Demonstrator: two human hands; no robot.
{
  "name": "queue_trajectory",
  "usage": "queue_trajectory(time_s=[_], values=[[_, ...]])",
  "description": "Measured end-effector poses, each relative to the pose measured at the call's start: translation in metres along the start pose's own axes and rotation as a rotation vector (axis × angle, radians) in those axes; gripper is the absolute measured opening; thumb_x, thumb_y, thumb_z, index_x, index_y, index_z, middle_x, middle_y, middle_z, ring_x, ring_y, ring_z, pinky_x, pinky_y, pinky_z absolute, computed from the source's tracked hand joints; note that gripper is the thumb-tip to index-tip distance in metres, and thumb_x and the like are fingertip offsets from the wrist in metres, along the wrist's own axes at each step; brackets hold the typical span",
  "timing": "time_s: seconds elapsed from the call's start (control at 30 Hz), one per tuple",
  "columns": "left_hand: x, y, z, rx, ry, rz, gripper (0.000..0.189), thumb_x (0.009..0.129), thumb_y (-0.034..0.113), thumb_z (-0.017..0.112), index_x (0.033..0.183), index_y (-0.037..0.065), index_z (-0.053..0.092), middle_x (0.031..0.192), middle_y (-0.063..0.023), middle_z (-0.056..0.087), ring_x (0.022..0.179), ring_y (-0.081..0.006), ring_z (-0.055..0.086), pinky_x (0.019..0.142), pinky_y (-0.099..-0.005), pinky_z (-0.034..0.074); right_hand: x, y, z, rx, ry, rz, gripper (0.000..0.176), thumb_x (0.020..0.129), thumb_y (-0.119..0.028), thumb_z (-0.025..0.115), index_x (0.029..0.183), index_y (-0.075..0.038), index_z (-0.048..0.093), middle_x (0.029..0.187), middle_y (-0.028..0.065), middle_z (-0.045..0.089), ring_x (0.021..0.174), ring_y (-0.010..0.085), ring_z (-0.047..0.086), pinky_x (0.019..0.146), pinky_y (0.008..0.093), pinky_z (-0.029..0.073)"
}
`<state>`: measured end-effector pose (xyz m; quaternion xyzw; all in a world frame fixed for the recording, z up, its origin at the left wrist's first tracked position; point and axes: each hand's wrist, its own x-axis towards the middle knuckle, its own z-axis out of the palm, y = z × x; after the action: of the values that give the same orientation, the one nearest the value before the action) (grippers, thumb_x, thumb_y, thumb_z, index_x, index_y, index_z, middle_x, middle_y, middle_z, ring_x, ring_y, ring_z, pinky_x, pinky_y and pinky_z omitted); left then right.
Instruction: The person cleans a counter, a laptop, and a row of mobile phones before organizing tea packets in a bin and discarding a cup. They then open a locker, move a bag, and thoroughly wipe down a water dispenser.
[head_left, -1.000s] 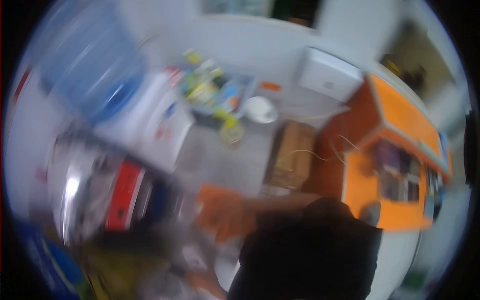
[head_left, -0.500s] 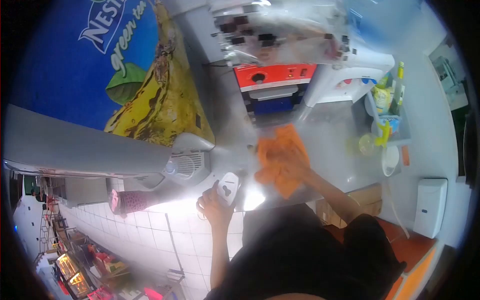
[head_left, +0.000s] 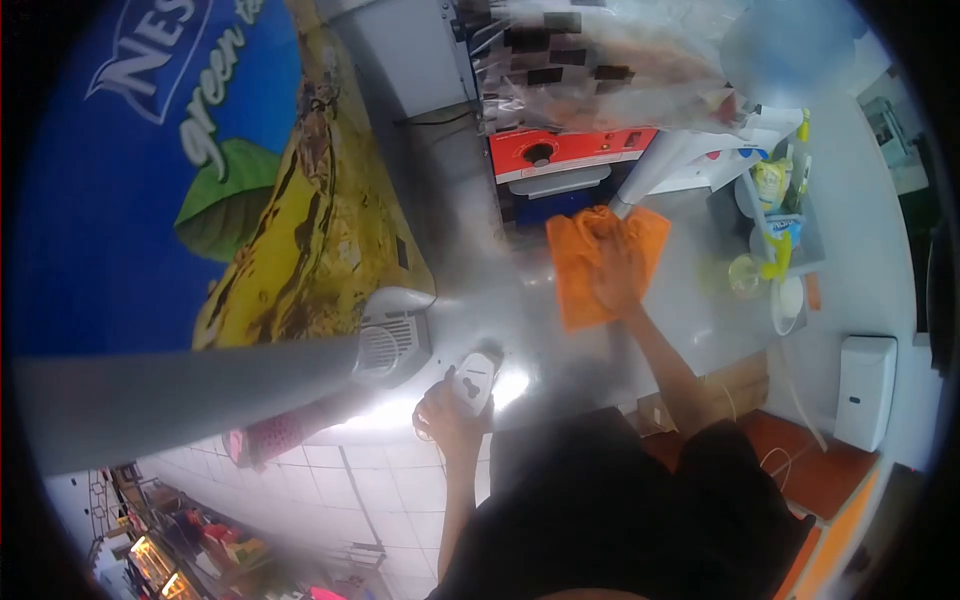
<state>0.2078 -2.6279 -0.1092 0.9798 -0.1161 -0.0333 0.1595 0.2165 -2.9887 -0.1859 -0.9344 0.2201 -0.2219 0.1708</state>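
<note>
My right hand (head_left: 620, 272) presses an orange cloth (head_left: 572, 280) onto the grey metal counter (head_left: 520, 310), just in front of a red-panelled machine (head_left: 570, 150). The cloth lies spread out under and around the fingers. At the counter's front edge my left hand (head_left: 447, 412) has its fingers wrapped around a small white plastic piece (head_left: 474, 384). That piece is rounded, with a dark slot and a lobed dark mark on its upper face.
A large green tea drinks machine (head_left: 330, 220) stands on the left, its grey drip grille (head_left: 390, 343) jutting over the counter. A white dispenser (head_left: 690, 165) stands behind the cloth. To the right are a grey basket (head_left: 810, 230) of packets and a white bowl (head_left: 788, 303).
My right hand has moved the cloth away from me and to the right, and it is now spread flatter. My left hand still holds the white piece. The camera view has shifted.
</note>
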Motion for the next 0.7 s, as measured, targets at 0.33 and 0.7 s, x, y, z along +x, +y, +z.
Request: queue_trajectory(time_s=[0.33, 0.7], values=[[-0.008, -0.015, 0.003, 0.005, 0.007, 0.060, 0.089, 0.051, 0.031, 0.087, 0.133, 0.021, 0.052, 0.114, -0.0062, 0.053, 0.110, -0.0298, 0.046, 0.098, -0.0505, 0.027, -0.039, -0.103, 0.019, 0.363, -0.606, -0.624, 0.046, 0.087, -0.031, 0.060, 0.129, -0.013, 0.054, 0.142, 0.0107, 0.046, 0.142, 0.0300, 0.028, 0.110, 0.0539, 0.023], [-0.004, -0.025, 0.006, 0.066, -0.038, 0.099, 0.083, 0.054, 0.039, 0.085, 0.129, 0.020, 0.055, 0.110, -0.0069, 0.056, 0.107, -0.0305, 0.049, 0.097, -0.0527, 0.029, 0.102, -0.184, 0.141, 0.119, 0.027, -0.098, 0.035, 0.085, -0.014, 0.049, 0.119, -0.009, 0.054, 0.146, 0.0180, 0.040, 0.141, 0.0351, 0.027, 0.113, 0.0504, 0.024]])
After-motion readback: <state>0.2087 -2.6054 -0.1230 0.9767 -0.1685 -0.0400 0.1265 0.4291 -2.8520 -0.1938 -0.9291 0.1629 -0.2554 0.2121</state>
